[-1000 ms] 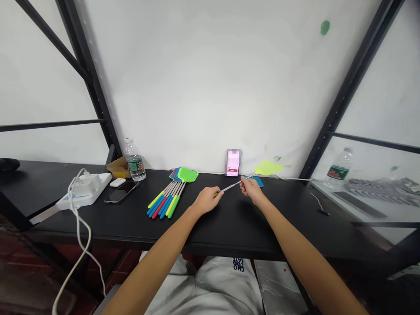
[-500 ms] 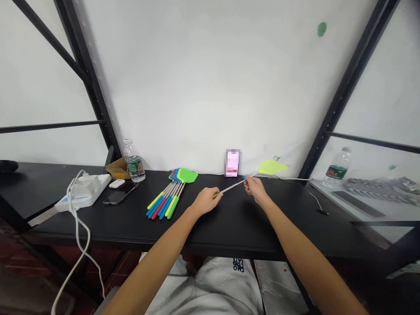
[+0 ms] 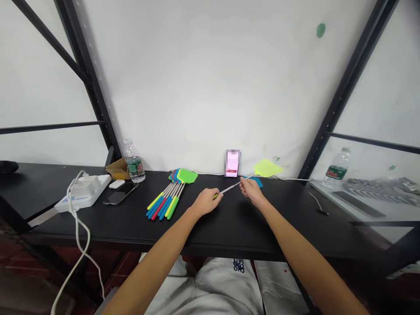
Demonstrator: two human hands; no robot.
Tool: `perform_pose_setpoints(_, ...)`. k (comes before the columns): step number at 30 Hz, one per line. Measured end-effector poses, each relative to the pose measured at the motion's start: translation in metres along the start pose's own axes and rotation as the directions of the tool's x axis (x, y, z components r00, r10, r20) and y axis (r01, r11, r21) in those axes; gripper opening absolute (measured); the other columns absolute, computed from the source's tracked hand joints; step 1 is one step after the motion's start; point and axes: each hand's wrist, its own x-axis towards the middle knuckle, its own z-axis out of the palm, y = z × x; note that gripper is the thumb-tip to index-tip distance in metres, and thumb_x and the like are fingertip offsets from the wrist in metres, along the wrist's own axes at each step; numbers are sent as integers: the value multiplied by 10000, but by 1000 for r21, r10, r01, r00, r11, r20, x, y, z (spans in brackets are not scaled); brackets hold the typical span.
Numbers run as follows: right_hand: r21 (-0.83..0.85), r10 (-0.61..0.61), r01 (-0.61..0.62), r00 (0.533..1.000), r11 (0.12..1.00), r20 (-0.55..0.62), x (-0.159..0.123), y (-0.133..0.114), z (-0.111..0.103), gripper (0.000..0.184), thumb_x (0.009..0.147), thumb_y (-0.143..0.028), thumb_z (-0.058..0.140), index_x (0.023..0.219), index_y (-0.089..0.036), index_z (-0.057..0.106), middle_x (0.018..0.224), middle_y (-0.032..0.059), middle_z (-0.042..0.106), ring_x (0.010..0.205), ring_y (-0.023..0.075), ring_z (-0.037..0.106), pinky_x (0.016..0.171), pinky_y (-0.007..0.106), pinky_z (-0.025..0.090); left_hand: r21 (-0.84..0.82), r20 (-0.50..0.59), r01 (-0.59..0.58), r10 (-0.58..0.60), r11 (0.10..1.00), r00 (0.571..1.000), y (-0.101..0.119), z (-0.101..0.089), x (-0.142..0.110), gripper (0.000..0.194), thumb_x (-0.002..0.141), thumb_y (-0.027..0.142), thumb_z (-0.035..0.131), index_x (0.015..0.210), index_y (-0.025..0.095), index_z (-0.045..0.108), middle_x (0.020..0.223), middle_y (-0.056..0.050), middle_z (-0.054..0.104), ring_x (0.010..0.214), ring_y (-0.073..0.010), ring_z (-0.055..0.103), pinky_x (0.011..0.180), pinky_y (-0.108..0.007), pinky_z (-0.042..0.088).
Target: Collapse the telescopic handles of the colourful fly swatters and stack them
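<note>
A yellow fly swatter [image 3: 268, 168] with a thin metal rod is held slantwise above the black table, its head up to the right. My left hand [image 3: 206, 201] is closed round its yellow-green handle. My right hand [image 3: 251, 190] pinches the rod further up, below the head. Behind the right hand's fingers a flat blue piece [image 3: 257, 180], like another swatter's head, shows partly; the rest is hidden. Left of my hands several fly swatters [image 3: 187, 176] lie fanned out, with green, blue and red heads and coloured handles.
A phone [image 3: 232, 163] leans against the wall. To the left are a water bottle [image 3: 134, 162], a dark phone [image 3: 120, 194], a white case [image 3: 117, 184], a small box [image 3: 116, 168] and a power strip [image 3: 98, 186] with cables. A short cable [image 3: 323, 212] lies right.
My right hand and the yellow head have shifted a little left, nearer my left hand, and the rod looks shorter. More of the blue piece shows. My left hand has hardly moved.
</note>
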Motion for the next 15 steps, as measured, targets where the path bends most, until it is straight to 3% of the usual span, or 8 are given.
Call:
perform_pose_setpoints(7,0,-12,12,997,1000,-71,1,-3,-5,417,777,-529,647,612,-178,494,445,-54,391,356,48,314,343,194,211,41,-22,36,-35,998,999,-2,0,1,251,899,402,507,841,199,642,708,-7,627,637,-138,540,571,-236,290)
perform_pose_setpoints(15,51,-68,81,975,995,-212,-2,-17,-11,377,824,-500,593,649,-178,505,447,-53,395,349,53,319,331,191,222,52,-48,-18,20,999,999,-1,-1,1,293,956,374,408,859,208,630,730,-14,635,690,-150,570,635,-242,349)
